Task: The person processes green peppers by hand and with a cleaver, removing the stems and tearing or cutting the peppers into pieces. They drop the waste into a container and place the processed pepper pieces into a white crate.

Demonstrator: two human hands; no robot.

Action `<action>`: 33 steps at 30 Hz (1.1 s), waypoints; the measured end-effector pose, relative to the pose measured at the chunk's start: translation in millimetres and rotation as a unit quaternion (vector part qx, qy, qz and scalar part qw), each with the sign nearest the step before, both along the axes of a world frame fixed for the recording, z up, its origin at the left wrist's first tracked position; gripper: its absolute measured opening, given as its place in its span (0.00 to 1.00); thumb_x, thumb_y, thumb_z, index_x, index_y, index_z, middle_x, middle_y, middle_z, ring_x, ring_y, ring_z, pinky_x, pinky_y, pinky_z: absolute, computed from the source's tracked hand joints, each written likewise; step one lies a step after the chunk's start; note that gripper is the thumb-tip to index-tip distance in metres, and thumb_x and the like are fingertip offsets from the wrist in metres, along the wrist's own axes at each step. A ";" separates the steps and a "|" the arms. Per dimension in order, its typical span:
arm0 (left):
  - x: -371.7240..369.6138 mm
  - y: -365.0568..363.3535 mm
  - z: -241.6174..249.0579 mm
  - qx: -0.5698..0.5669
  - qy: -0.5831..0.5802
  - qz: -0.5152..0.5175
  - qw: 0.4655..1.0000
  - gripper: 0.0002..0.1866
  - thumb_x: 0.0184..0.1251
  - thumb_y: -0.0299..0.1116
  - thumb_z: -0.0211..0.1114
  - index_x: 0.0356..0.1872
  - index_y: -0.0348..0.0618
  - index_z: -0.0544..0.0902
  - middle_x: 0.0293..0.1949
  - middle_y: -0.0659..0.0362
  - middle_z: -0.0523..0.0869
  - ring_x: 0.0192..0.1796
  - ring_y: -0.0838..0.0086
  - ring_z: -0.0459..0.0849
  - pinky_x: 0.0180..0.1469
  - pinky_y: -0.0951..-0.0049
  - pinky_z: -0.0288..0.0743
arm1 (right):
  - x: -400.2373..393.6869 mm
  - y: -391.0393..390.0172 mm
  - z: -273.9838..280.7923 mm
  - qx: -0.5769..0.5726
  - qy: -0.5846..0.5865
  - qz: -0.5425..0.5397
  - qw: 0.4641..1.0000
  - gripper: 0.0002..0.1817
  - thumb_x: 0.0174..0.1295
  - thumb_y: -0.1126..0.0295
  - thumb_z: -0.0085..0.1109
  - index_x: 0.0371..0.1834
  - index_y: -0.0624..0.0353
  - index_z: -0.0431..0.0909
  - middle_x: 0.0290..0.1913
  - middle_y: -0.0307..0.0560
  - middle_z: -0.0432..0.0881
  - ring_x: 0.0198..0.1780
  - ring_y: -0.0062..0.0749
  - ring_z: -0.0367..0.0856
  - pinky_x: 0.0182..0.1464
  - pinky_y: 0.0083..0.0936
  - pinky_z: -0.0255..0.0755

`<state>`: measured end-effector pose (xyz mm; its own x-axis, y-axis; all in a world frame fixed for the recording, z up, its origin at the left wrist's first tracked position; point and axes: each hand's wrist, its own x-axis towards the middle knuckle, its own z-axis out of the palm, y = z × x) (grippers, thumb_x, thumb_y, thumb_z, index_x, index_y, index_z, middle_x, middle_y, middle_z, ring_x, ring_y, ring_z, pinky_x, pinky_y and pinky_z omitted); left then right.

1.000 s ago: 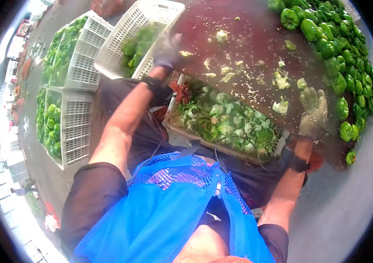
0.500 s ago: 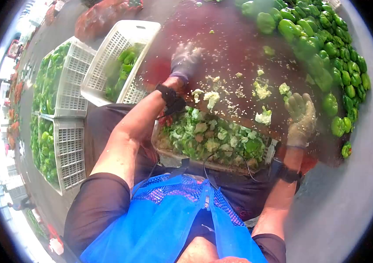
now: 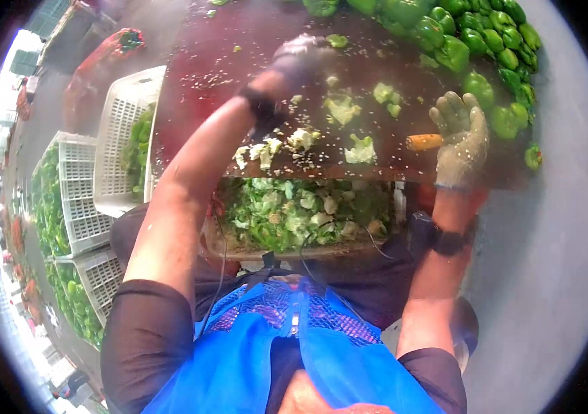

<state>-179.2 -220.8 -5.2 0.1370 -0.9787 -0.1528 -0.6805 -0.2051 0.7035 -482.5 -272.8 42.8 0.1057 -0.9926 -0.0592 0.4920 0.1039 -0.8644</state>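
My left hand (image 3: 299, 56), in a pale glove, reaches far over the dark red tabletop (image 3: 218, 41), its fingers smeared by motion. Just right of them lies a small green piece (image 3: 337, 41). My right hand (image 3: 461, 141), in a dusty yellowish glove, rests at the table's right side with fingers stretched upward and apart. A stubby orange cylinder (image 3: 424, 142) sticks out leftward at its thumb side; I cannot tell whether it is a handle or a thumb cover. Between the hands lie pale green pepper cores (image 3: 342, 109) and scattered seeds.
Green bell peppers (image 3: 453, 54) are heaped at the back right. Below the table's near edge, a container holds pepper cores and scraps (image 3: 287, 210). White crates (image 3: 104, 186) with green peppers stand at left, near a red mesh sack (image 3: 97, 65).
My left hand has moved forward over the table. The right hand is slightly higher in view, and the orange cylinder now shows beside it. The camera view has shifted and turned.
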 end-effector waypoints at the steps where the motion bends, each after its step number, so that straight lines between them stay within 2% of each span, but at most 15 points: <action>1: 2.7 -21.6 -2.6 0.013 -0.063 0.015 0.998 0.32 0.68 0.55 0.57 0.65 0.45 0.72 0.65 0.52 0.73 0.49 0.70 0.83 0.50 0.73 0.80 | -2.7 -3.0 -0.4 0.006 -0.008 -0.008 1.000 0.18 0.71 0.65 0.43 0.56 0.68 0.69 0.45 0.61 0.82 0.42 0.46 0.85 0.44 0.39 0.85; 4: 3.1 -65.2 -33.2 -0.042 -0.156 0.002 0.987 0.33 0.67 0.62 0.55 0.60 0.47 0.78 0.51 0.49 0.84 0.34 0.72 0.85 0.38 0.70 0.81 | -9.8 -13.2 -0.7 0.037 -0.031 -0.027 0.998 0.18 0.71 0.65 0.42 0.56 0.68 0.69 0.45 0.60 0.82 0.42 0.45 0.85 0.44 0.40 0.85; 7: -38.4 -91.8 -28.5 -0.004 -0.166 0.032 0.986 0.32 0.66 0.65 0.52 0.57 0.50 0.81 0.50 0.48 0.84 0.34 0.71 0.85 0.37 0.66 0.81 | -14.5 -21.5 -1.9 0.051 -0.054 -0.051 0.996 0.18 0.70 0.64 0.46 0.55 0.67 0.71 0.43 0.57 0.83 0.40 0.41 0.86 0.42 0.38 0.86; 10: -92.0 -94.2 -9.9 0.084 -0.220 -0.012 0.972 0.32 0.68 0.64 0.50 0.62 0.53 0.76 0.60 0.43 0.77 0.44 0.64 0.86 0.46 0.58 0.80 | -13.0 -18.6 4.7 0.085 -0.058 -0.055 0.993 0.17 0.70 0.63 0.47 0.54 0.64 0.72 0.43 0.56 0.83 0.42 0.43 0.86 0.42 0.40 0.85; 12: -128.2 -80.8 -22.7 0.075 -0.315 -0.074 0.943 0.32 0.68 0.61 0.51 0.66 0.52 0.71 0.68 0.43 0.68 0.60 0.55 0.78 0.58 0.53 0.74 | -17.5 -19.7 -2.9 0.082 -0.095 -0.023 0.992 0.17 0.71 0.63 0.46 0.54 0.63 0.72 0.43 0.56 0.83 0.42 0.44 0.85 0.42 0.40 0.84; 14: -149.5 -42.4 -26.0 0.014 -0.307 -0.105 0.946 0.32 0.66 0.59 0.54 0.67 0.54 0.71 0.69 0.46 0.67 0.71 0.52 0.64 0.66 0.52 0.65 | -19.4 -12.2 4.4 0.098 -0.101 -0.027 0.990 0.16 0.71 0.63 0.46 0.54 0.63 0.72 0.44 0.56 0.83 0.42 0.44 0.85 0.43 0.40 0.84; 18: -149.6 25.6 -52.0 0.003 -0.356 -0.213 0.910 0.31 0.67 0.58 0.53 0.69 0.58 0.69 0.72 0.49 0.62 0.74 0.54 0.58 0.71 0.51 0.59 | -23.7 -0.9 5.8 0.095 -0.105 -0.006 0.990 0.17 0.71 0.63 0.47 0.54 0.63 0.72 0.44 0.57 0.83 0.42 0.45 0.85 0.43 0.40 0.83; 20: -150.5 43.6 -11.4 0.103 -0.320 -0.259 0.906 0.29 0.70 0.56 0.51 0.68 0.58 0.69 0.72 0.50 0.63 0.76 0.58 0.56 0.72 0.52 0.58 | -23.0 3.8 11.5 0.097 -0.105 0.010 0.990 0.17 0.71 0.63 0.47 0.55 0.63 0.72 0.44 0.58 0.83 0.42 0.44 0.85 0.44 0.39 0.83; 21: -142.3 37.7 15.9 0.164 -0.294 -0.305 0.891 0.27 0.72 0.54 0.49 0.68 0.60 0.70 0.71 0.49 0.64 0.73 0.66 0.62 0.69 0.59 0.65 | -21.9 4.4 12.9 0.090 -0.104 0.022 0.990 0.17 0.71 0.63 0.47 0.56 0.63 0.72 0.44 0.57 0.83 0.42 0.43 0.85 0.43 0.38 0.83; 22: -144.2 6.6 27.7 0.289 -0.258 -0.347 0.854 0.22 0.71 0.49 0.53 0.60 0.53 0.77 0.60 0.47 0.77 0.61 0.69 0.78 0.55 0.68 0.79 | -20.0 5.7 11.1 0.091 -0.106 0.023 0.990 0.17 0.71 0.63 0.47 0.56 0.63 0.72 0.45 0.57 0.83 0.42 0.43 0.85 0.43 0.38 0.83; 24: -125.4 -17.1 30.3 0.056 -0.279 -0.211 0.935 0.15 0.67 0.43 0.60 0.48 0.47 0.81 0.44 0.51 0.84 0.42 0.69 0.85 0.41 0.70 0.81 | -16.9 9.1 12.2 0.088 -0.108 0.029 0.990 0.17 0.71 0.63 0.47 0.56 0.62 0.72 0.45 0.57 0.83 0.42 0.42 0.85 0.43 0.38 0.83; 26: -117.6 -69.6 10.3 -0.206 -0.289 -0.143 0.924 0.09 0.61 0.36 0.64 0.40 0.45 0.80 0.33 0.56 0.83 0.33 0.67 0.83 0.37 0.66 0.80 | -16.6 11.8 15.9 0.106 -0.098 0.048 0.988 0.16 0.72 0.64 0.46 0.57 0.62 0.72 0.45 0.55 0.83 0.42 0.41 0.85 0.44 0.35 0.83; 28: -119.6 -137.6 7.2 -0.317 -0.228 -0.177 0.903 0.14 0.59 0.33 0.64 0.46 0.45 0.81 0.42 0.52 0.83 0.39 0.65 0.83 0.40 0.67 0.81 | -15.2 10.8 12.6 0.096 -0.073 0.046 0.992 0.16 0.73 0.65 0.44 0.58 0.62 0.71 0.46 0.55 0.83 0.42 0.40 0.85 0.44 0.34 0.82; 30: -148.1 -202.5 13.3 -0.314 -0.436 -0.223 0.813 0.23 0.59 0.32 0.64 0.58 0.46 0.77 0.54 0.50 0.78 0.49 0.62 0.82 0.42 0.67 0.82 | -17.8 8.1 10.0 0.093 -0.065 0.046 0.992 0.17 0.73 0.67 0.42 0.60 0.63 0.70 0.46 0.55 0.83 0.41 0.38 0.85 0.45 0.33 0.81; 33: -165.4 -291.5 -37.9 -0.428 -0.490 -0.226 0.725 0.33 0.61 0.32 0.64 0.69 0.49 0.66 0.64 0.50 0.70 0.60 0.59 0.77 0.44 0.64 0.83 | -24.1 1.7 7.6 0.088 -0.040 0.027 0.995 0.19 0.72 0.64 0.45 0.59 0.66 0.69 0.46 0.58 0.81 0.42 0.43 0.84 0.44 0.38 0.80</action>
<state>-344.7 -512.3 -43.1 -0.5951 -0.6359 0.4914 -0.8012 0.4216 -0.4246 -506.6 -271.1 50.4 0.1697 -0.9603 -0.2215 0.5484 0.2787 -0.7884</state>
